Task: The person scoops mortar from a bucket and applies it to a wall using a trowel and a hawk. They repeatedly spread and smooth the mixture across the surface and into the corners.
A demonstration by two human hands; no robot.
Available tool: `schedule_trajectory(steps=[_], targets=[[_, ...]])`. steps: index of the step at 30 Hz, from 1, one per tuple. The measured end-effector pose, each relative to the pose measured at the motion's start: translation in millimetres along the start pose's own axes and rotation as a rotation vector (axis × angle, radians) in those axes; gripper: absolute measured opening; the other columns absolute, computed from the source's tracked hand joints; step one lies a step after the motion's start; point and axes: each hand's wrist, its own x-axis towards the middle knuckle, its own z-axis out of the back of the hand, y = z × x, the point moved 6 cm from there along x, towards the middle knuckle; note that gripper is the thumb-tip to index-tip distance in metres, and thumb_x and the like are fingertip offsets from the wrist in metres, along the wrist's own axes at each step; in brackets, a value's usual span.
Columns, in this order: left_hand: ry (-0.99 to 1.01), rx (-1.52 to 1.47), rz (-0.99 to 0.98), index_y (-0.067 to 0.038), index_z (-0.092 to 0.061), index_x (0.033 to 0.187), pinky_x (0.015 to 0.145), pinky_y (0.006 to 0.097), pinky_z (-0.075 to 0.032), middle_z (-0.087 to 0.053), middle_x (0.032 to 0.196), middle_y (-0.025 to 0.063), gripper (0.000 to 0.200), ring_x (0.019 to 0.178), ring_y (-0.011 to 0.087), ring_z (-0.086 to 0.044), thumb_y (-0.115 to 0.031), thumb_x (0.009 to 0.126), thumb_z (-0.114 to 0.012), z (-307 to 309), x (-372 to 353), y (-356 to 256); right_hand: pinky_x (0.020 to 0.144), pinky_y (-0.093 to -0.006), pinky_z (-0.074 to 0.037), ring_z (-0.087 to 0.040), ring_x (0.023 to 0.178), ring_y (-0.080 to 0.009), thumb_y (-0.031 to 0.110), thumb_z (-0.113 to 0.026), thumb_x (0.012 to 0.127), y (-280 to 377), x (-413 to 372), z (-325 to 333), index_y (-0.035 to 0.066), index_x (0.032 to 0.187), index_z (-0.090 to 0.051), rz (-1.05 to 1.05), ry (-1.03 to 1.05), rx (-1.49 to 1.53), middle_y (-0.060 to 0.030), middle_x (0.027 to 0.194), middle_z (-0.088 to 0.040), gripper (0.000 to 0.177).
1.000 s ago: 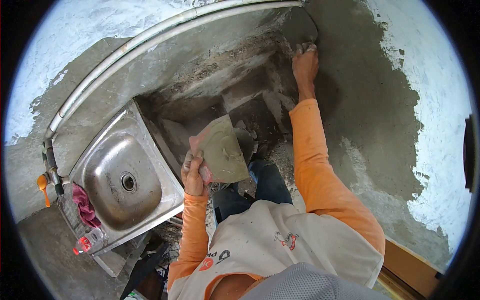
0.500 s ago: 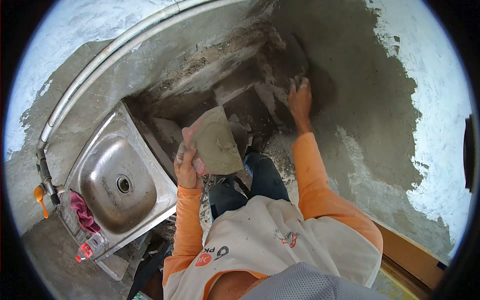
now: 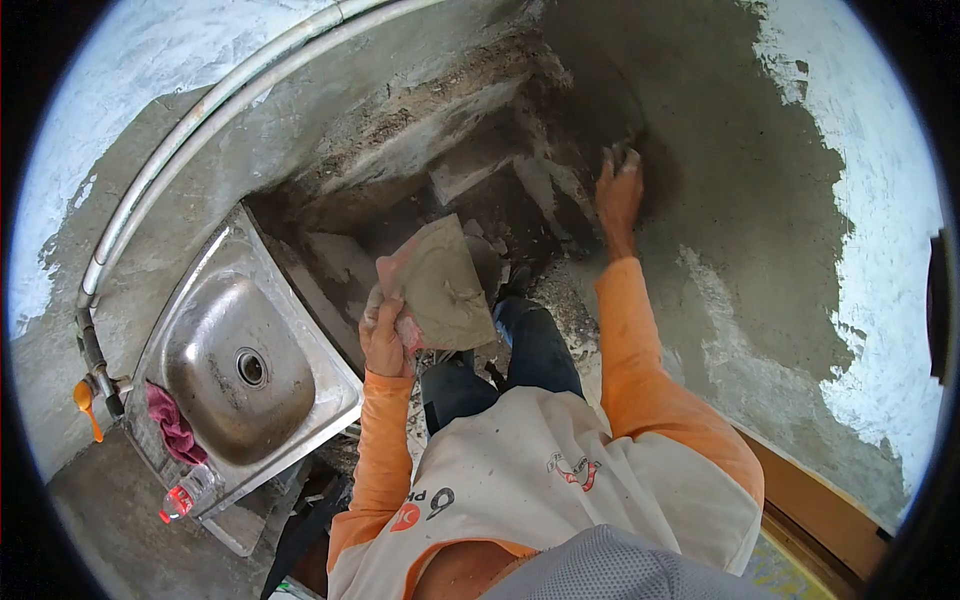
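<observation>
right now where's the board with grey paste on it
In the head view, the board is near the picture's middle, held in the left hand, to the right of the sink.

Damp-looking grey paste, dull metal and rough plaster around the two hands.
At the left hand (image 3: 383,335), the board (image 3: 396,268) has a matt pinkish edge, and the paste (image 3: 448,290) on it looks thick, smooth in parts and ridged in others. Left of that hand, the sink (image 3: 215,390) is metal, softly shiny and smudged; beyond it sit a matt, crumpled maroon cloth (image 3: 170,420) and a glossy clear plastic bottle (image 3: 199,487). Above the left hand, the pipes (image 3: 170,150) look smooth but stained, and the ledge (image 3: 440,110) rough and crumbly. Beside the right hand (image 3: 620,190), the grey wall (image 3: 740,180) is matt; farther right, its white coating (image 3: 885,220) is ragged-edged and uneven.
</observation>
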Motion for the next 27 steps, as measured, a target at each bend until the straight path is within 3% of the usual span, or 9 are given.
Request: schedule_trajectory(steps=[4, 8, 10, 14, 16, 17, 20, 22, 27], targets=[[0.034, 0.038, -0.029, 0.004, -0.049, 0.14, 0.105, 0.0337, -0.045, -0.06, 0.135, 0.0128, 0.045, 0.123, 0.0221, -0.058, -0.012, 0.1, -0.056, -19.3, 19.5, 0.0, 0.101, -0.0442, -0.047, -0.062, 0.118, -0.0387, 0.018, -0.059, 0.102, -19.5, -42.6, 59.6, -0.005, 0.134, -0.051, 0.008, -0.222, 0.195, -0.0269, 0.126, -0.062, 0.041], [0.081, -0.05, -0.007, -0.001, -0.04, 0.149, 0.109, 0.039, -0.045, -0.052, 0.145, 0.0123, 0.05, 0.132, 0.0252, -0.053, -0.013, 0.102, -0.055, -59.0, 66.9, 27.9, 0.099, -0.0414, -0.047, -0.063, 0.113, -0.0338, 0.018, -0.059, 0.102, -27.9, -76.4, 104.2, -0.006, 0.133, -0.051, -0.062, -0.107, 0.211, -0.0246, 0.122, -0.064, 0.041], [0.128, -0.101, 0.011, -0.005, -0.037, 0.151, 0.108, 0.0416, -0.046, -0.051, 0.146, 0.0121, 0.052, 0.132, 0.0263, -0.053, -0.013, 0.103, -0.056, -85.4, 110.3, 55.1, 0.097, -0.0386, -0.047, -0.062, 0.109, -0.0302, 0.015, -0.057, 0.101, -35.3, -87.6, 104.8, -0.005, 0.134, -0.05, -0.208, 0.064, 0.288, -0.0209, 0.12, -0.064, 0.039], [0.072, -0.132, 0.012, -0.008, -0.034, 0.152, 0.103, 0.0453, -0.049, -0.052, 0.144, 0.0128, 0.056, 0.13, 0.0282, -0.054, -0.014, 0.102, -0.059, -147.1, 178.3, 101.7, 0.099, -0.0366, -0.044, -0.059, 0.111, -0.0274, 0.013, -0.056, 0.1, -34.0, -94.4, 84.4, -0.004, 0.136, -0.049, -0.161, 0.108, 0.384, -0.0197, 0.122, -0.062, 0.04], [0.032, -0.187, 0.101, -0.009, -0.032, 0.153, 0.099, 0.0473, -0.052, -0.051, 0.143, 0.0148, 0.06, 0.129, 0.0296, -0.055, -0.013, 0.101, -0.059, -168.1, 211.9, 130.3, 0.103, -0.0403, -0.043, -0.058, 0.119, -0.0315, 0.013, -0.059, 0.099, -26.1, -83.5, 71.9, 0.0, 0.141, -0.047, 0.045, 0.155, 0.295, -0.0233, 0.13, -0.059, 0.046], [0.032, -0.197, 0.1, -0.009, -0.032, 0.153, 0.099, 0.0473, -0.052, -0.051, 0.143, 0.0148, 0.06, 0.129, 0.0296, -0.055, -0.013, 0.101, -0.059, -172.9, 235.8, 142.4, 0.103, -0.0403, -0.043, -0.058, 0.119, -0.0315, 0.013, -0.059, 0.099, -26.6, -74.9, 67.3, 0.0, 0.141, -0.047, 0.053, 0.156, 0.289, -0.0233, 0.13, -0.059, 0.046], [0.091, -0.232, 0.173, -0.007, -0.029, 0.154, 0.092, 0.0471, -0.057, -0.052, 0.141, 0.0172, 0.063, 0.121, 0.0323, -0.06, -0.013, 0.1, -0.06, -185.6, 281.7, 183.5, 0.108, -0.0497, -0.043, -0.052, 0.129, -0.0466, 0.015, -0.065, 0.095, -17.6, -52.1, 54.0, 0.004, 0.146, -0.045, 0.08, 0.229, -0.078, -0.0301, 0.141, -0.051, 0.056], [-0.099, -0.249, 0.115, -0.004, -0.034, 0.15, 0.084, 0.0461, -0.061, -0.054, 0.136, 0.0202, 0.06, 0.108, 0.034, -0.065, -0.013, 0.098, -0.063, -195.1, 288.2, 189.5, 0.108, -0.0494, -0.043, -0.051, 0.129, -0.0475, 0.015, -0.066, 0.094, -19.6, -43.1, 43.7, 0.004, 0.146, -0.045, 0.076, 0.244, -0.104, -0.0298, 0.141, -0.051, 0.057], [-0.105, -0.406, 0.118, -0.003, -0.035, 0.145, 0.076, 0.0442, -0.063, -0.058, 0.129, 0.0223, 0.057, 0.099, 0.0341, -0.068, -0.012, 0.097, -0.064, -212.5, 305.3, 233.9, 0.107, -0.0498, -0.044, -0.051, 0.129, -0.0488, 0.015, -0.066, 0.092, -9.8, -34.3, 18.5, 0.002, 0.145, -0.046, 0.046, 0.371, -0.057, -0.0306, 0.142, -0.05, 0.059]])
